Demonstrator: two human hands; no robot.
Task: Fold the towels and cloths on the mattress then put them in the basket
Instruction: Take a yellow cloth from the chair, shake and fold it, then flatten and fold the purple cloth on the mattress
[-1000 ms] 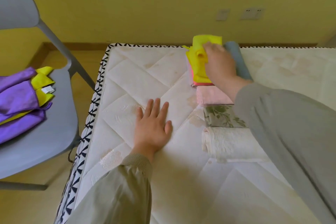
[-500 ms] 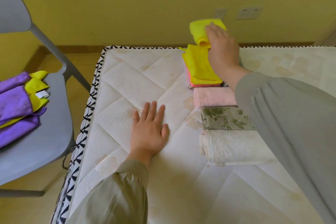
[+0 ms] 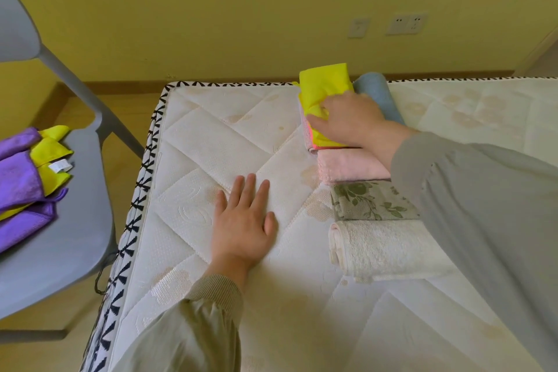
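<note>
grey chair (image 3: 60,251) at left, socket (image 3: 406,23) on the yellow wall (image 3: 211,9).

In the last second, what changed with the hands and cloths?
The right hand, gripping the yellow cloth, lifted one flap of it up, then lowered it again and drew back toward the person; it still grips the cloth. The left hand stayed flat on the mattress. The blue towel, pink towel, floral cloth and white towel did not move.
</note>
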